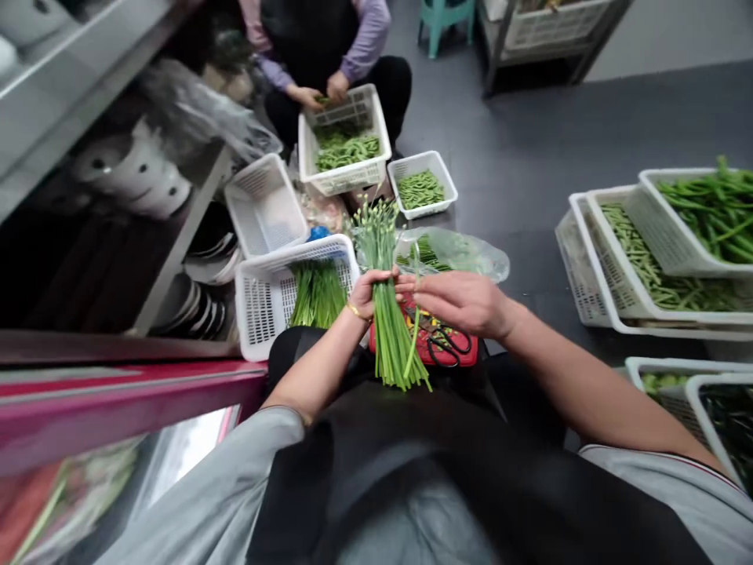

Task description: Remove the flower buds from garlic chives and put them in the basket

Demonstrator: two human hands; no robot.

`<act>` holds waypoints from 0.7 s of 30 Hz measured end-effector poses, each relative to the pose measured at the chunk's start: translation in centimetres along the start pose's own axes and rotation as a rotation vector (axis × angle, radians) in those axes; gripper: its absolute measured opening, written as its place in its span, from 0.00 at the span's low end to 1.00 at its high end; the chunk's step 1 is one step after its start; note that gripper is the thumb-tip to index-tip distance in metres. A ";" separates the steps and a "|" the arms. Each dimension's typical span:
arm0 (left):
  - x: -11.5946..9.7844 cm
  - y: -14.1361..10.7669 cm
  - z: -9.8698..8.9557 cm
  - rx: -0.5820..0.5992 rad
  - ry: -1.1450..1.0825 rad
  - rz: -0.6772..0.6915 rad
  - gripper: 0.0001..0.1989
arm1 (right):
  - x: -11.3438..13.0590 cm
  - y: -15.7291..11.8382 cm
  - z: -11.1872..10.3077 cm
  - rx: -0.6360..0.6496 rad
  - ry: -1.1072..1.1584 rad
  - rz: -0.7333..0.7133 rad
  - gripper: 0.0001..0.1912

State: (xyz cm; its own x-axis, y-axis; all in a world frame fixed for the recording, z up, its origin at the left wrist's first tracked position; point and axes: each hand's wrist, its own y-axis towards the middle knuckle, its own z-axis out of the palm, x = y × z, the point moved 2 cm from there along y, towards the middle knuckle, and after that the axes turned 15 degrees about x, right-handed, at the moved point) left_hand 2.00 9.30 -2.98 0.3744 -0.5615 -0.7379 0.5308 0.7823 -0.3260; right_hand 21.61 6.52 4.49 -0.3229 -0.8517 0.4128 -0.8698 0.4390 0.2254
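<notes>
My left hand is wrapped round a bunch of long green stems with small buds at the far end; the cut ends fan out toward my lap. Right of the bunch, my right hand has its fingers stretched toward it, with a single stem upright at the fingertips. Beneath that hand, black-handled scissors lie on a red tray with yellow and green bits. More green stems rest in a white basket to the left.
Opposite, a person's hands work over a basket of green beans. A small bean basket, an empty white basket and a plastic bag lie nearer. Filled baskets stand at right, a metal shelf at left.
</notes>
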 end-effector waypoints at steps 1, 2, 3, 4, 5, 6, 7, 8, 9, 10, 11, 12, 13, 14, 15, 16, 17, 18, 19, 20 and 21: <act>0.1 -1.0 -0.2 0.034 -0.042 0.014 0.09 | 1.0 1.2 1.8 0.085 -0.017 -0.068 0.15; 0.1 -2.0 -0.3 0.071 -0.071 0.013 0.09 | 1.7 2.1 3.4 0.129 -0.037 -0.118 0.15; 0.0 -3.1 -0.6 0.100 -0.089 0.023 0.09 | 2.1 2.6 4.7 0.139 -0.055 -0.152 0.15; -0.2 -4.2 -0.9 0.120 -0.097 0.046 0.09 | 2.3 2.8 5.7 0.124 -0.067 -0.178 0.14; -0.5 -5.1 -1.2 0.134 -0.090 0.084 0.09 | 2.4 2.8 6.3 0.096 -0.065 -0.191 0.13; -0.8 -5.9 -1.5 0.143 -0.067 0.139 0.11 | 2.3 2.8 6.6 0.058 -0.043 -0.187 0.12; -1.2 -6.4 -1.7 0.150 -0.027 0.205 0.13 | 2.2 2.8 6.7 0.006 0.002 -0.156 0.12; -1.6 -6.8 -1.8 0.159 0.028 0.273 0.16 | 1.9 2.9 6.5 -0.060 0.075 -0.095 0.12; -2.0 -6.9 -1.7 0.166 0.098 0.339 0.19 | 1.4 3.0 6.3 -0.130 0.176 -0.010 0.14; -2.4 -6.8 -1.5 0.169 0.179 0.400 0.21 | 1.0 3.3 6.2 -0.196 0.293 0.085 0.18; -2.7 -6.6 -1.1 0.164 0.268 0.457 0.23 | 0.5 3.6 6.4 -0.239 0.409 0.176 0.24; -2.8 -6.2 -0.7 0.145 0.362 0.508 0.24 | 0.0 4.0 6.9 -0.254 0.511 0.247 0.32; -2.8 -5.6 -0.3 0.110 0.464 0.550 0.23 | -0.3 4.4 7.8 -0.241 0.587 0.296 0.38; -2.5 -5.1 0.0 0.056 0.570 0.586 0.20 | -0.6 4.8 8.9 -0.214 0.631 0.334 0.42; -2.1 -4.5 0.1 -0.013 0.678 0.614 0.17 | -0.8 5.1 10.4 -0.187 0.643 0.384 0.42; -1.3 -4.0 0.1 -0.087 0.784 0.630 0.13 | -1.1 5.3 12.0 -0.168 0.635 0.447 0.41; -0.4 -3.6 0.0 -0.155 0.879 0.632 0.10 | -1.3 5.2 13.6 -0.154 0.619 0.515 0.38; 0.7 -3.2 -0.3 -0.204 0.960 0.618 0.08 | -1.6 5.0 15.3 -0.142 0.604 0.580 0.34; 2.0 -2.9 -0.7 -0.218 1.021 0.579 0.09 | -1.8 4.8 16.8 -0.128 0.595 0.631 0.30; 3.3 -2.7 -1.2 -0.206 1.054 0.528 0.10 | -2.0 4.5 18.1 -0.110 0.594 0.660 0.26; 4.5 -2.5 -1.7 -0.177 1.056 0.476 0.11 | -2.2 4.3 19.2 -0.093 0.599 0.669 0.23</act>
State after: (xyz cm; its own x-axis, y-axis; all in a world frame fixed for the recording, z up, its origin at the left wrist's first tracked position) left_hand 1.06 5.28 -6.47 -0.3549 0.2358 -0.9047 0.3627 0.9266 0.0993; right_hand 11.41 4.78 -12.43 -0.4790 -0.1297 0.8682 -0.5282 0.8325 -0.1671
